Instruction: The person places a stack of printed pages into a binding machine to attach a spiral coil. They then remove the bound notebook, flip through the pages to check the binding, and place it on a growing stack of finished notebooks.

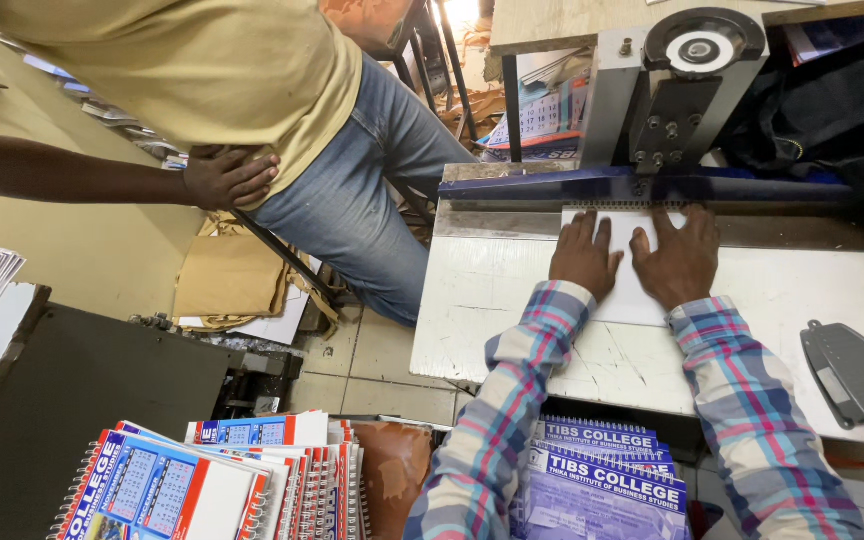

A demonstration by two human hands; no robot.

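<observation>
My left hand and my right hand press flat, side by side, on a white sheet stack lying on the worn white table of a binding machine. The sheet's far edge, with a row of small punched holes, sits against the blue bar of the machine. My fingers are spread, pointing toward the bar. Both sleeves are plaid.
Another person in a yellow shirt and jeans sits at the left, a hand on the hip. Spiral-bound calendars lie at the lower left and blue-covered booklets under my arms. A grey pedal-shaped tool rests at the table's right.
</observation>
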